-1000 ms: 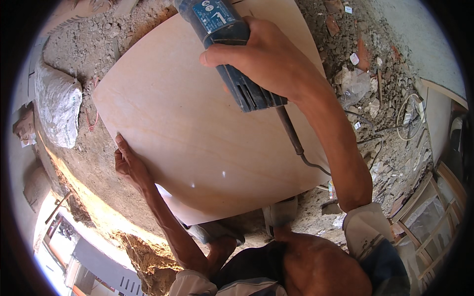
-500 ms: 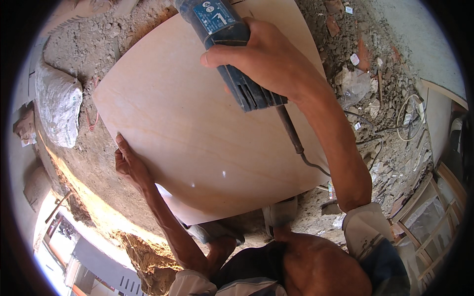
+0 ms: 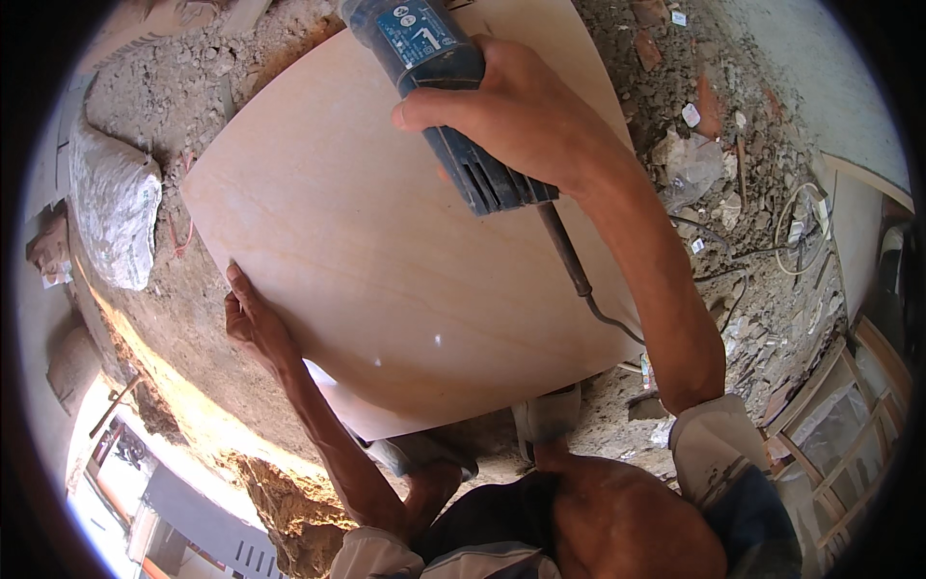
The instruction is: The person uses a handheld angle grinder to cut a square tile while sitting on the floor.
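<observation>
A large beige tile [image 3: 367, 261] with faint veining lies in front of me. My right hand [image 3: 526, 121] is wrapped round the dark blue body of an angle grinder [image 3: 424, 58], held over the tile's far part. The tool's front end runs past the top of the picture, so its disc is hidden. From its rear a black cord [image 3: 564, 246] trails across the tile toward my right forearm. My left hand [image 3: 256, 314] grips the tile's left edge, thumb on top and fingers curled at the rim.
Rubble and broken pieces [image 3: 733, 212] cover the ground on the right, with a loop of pale cable [image 3: 801, 232]. A white sack [image 3: 116, 207] lies at the left. Wooden frames [image 3: 849, 434] stand at the lower right. My feet [image 3: 545, 420] are by the tile's near edge.
The grinder and my right hand have shifted very slightly toward the far side. My left hand and the tile stay in place.
</observation>
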The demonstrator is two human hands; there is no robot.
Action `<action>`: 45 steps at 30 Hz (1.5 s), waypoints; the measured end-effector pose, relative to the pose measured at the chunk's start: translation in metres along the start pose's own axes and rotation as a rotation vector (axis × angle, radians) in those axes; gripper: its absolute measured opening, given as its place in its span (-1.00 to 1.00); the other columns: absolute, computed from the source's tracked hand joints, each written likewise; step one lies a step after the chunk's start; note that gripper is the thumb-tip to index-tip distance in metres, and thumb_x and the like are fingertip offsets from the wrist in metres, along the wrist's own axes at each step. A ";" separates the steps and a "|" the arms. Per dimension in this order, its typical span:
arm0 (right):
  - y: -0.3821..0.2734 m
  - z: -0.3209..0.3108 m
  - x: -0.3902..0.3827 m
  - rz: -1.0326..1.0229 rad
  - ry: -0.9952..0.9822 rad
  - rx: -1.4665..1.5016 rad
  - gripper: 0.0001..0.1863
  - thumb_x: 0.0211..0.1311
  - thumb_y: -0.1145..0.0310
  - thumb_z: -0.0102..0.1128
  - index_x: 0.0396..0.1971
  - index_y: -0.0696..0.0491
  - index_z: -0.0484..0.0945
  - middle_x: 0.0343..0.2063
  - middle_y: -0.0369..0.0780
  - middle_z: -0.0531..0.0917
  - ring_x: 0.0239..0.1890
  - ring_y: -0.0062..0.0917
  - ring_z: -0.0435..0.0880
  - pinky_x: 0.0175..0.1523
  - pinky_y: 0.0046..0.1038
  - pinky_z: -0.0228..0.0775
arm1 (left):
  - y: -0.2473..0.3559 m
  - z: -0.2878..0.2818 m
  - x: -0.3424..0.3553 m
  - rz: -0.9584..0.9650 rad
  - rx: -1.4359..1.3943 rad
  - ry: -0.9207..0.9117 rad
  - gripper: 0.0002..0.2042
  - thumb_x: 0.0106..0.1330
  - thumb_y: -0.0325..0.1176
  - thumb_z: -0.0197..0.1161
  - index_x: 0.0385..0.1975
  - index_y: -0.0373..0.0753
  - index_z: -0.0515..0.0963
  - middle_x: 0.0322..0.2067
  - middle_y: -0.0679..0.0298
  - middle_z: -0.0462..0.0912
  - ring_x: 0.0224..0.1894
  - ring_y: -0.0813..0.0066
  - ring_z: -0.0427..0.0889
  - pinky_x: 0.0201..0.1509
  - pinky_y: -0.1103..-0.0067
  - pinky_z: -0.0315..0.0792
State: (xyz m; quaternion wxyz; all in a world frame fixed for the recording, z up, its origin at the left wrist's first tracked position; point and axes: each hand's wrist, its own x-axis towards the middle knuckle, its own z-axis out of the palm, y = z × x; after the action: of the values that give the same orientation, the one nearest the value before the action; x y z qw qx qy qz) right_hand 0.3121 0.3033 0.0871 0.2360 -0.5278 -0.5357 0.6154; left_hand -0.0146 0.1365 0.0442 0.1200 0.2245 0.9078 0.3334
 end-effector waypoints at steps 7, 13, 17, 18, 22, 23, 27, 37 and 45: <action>0.002 0.000 -0.001 -0.010 0.001 -0.003 -0.57 0.21 0.09 0.58 -0.19 0.17 0.72 -0.48 -0.19 0.76 -0.51 -0.54 0.78 -0.38 -0.42 0.65 | -0.004 -0.002 0.003 0.021 0.008 -0.005 -0.39 0.55 0.30 0.31 -0.29 -0.26 0.73 -0.42 0.16 0.84 -0.46 0.40 0.78 -0.36 0.35 0.72; 0.003 0.001 -0.001 -0.001 -0.001 0.007 -0.56 0.21 0.09 0.58 -0.17 0.16 0.70 -0.48 -0.19 0.76 -0.51 -0.54 0.78 -0.39 -0.43 0.65 | -0.003 0.001 0.000 0.009 0.029 -0.002 -0.35 0.53 0.35 0.29 -0.28 -0.26 0.74 -0.40 0.16 0.85 -0.42 0.36 0.81 -0.32 0.31 0.73; 0.004 0.000 -0.003 -0.003 0.005 -0.002 -0.57 0.21 0.10 0.58 -0.17 0.16 0.70 -0.49 -0.19 0.76 -0.52 -0.54 0.77 -0.40 -0.43 0.64 | -0.005 0.000 0.002 0.015 0.013 -0.003 -0.35 0.53 0.36 0.29 -0.27 -0.26 0.74 -0.38 0.15 0.86 -0.40 0.35 0.81 -0.32 0.30 0.74; 0.004 0.000 -0.003 -0.004 0.007 -0.007 -0.56 0.21 0.10 0.58 -0.17 0.16 0.70 -0.49 -0.19 0.76 -0.52 -0.55 0.77 -0.40 -0.43 0.64 | -0.004 0.000 0.002 0.012 0.014 -0.002 -0.36 0.53 0.36 0.29 -0.27 -0.25 0.74 -0.38 0.15 0.86 -0.41 0.35 0.81 -0.32 0.30 0.74; 0.004 0.000 -0.003 0.001 0.011 -0.013 -0.56 0.20 0.10 0.59 -0.18 0.16 0.69 -0.49 -0.19 0.76 -0.52 -0.54 0.77 -0.41 -0.43 0.64 | -0.001 0.000 0.000 0.003 0.033 0.003 -0.36 0.53 0.36 0.29 -0.26 -0.25 0.75 -0.38 0.14 0.86 -0.41 0.34 0.81 -0.32 0.30 0.74; 0.004 0.000 -0.003 -0.001 0.007 -0.009 -0.56 0.20 0.10 0.59 -0.18 0.16 0.69 -0.49 -0.19 0.76 -0.53 -0.54 0.77 -0.41 -0.43 0.63 | -0.003 0.000 0.002 0.008 0.030 0.001 -0.35 0.53 0.36 0.28 -0.26 -0.25 0.75 -0.38 0.13 0.86 -0.41 0.34 0.81 -0.32 0.30 0.74; 0.002 -0.001 -0.004 -0.005 0.002 0.007 -0.56 0.20 0.09 0.59 -0.18 0.16 0.69 -0.50 -0.19 0.75 -0.53 -0.54 0.77 -0.41 -0.43 0.63 | -0.003 0.000 0.002 0.005 0.044 -0.006 -0.34 0.52 0.38 0.28 -0.26 -0.26 0.74 -0.37 0.11 0.86 -0.39 0.32 0.82 -0.31 0.28 0.75; 0.005 -0.001 -0.004 -0.015 0.001 -0.010 -0.56 0.21 0.08 0.58 -0.18 0.15 0.69 -0.51 -0.19 0.75 -0.54 -0.54 0.77 -0.42 -0.43 0.64 | -0.001 0.000 0.001 0.006 0.052 0.005 -0.32 0.50 0.40 0.29 -0.25 -0.27 0.76 -0.36 0.11 0.86 -0.38 0.30 0.83 -0.30 0.25 0.76; 0.004 -0.001 -0.005 -0.016 0.002 -0.005 -0.55 0.21 0.08 0.58 -0.17 0.15 0.68 -0.51 -0.19 0.75 -0.54 -0.54 0.77 -0.41 -0.43 0.64 | -0.004 -0.001 0.003 0.019 0.044 0.003 -0.31 0.48 0.42 0.29 -0.24 -0.26 0.75 -0.36 0.11 0.86 -0.39 0.30 0.82 -0.30 0.25 0.75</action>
State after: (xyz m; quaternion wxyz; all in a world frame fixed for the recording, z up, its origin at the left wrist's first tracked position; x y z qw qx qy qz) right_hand 0.3160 0.2979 0.0860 0.2402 -0.5247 -0.5411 0.6117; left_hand -0.0185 0.1344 0.0417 0.1104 0.2349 0.9130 0.3148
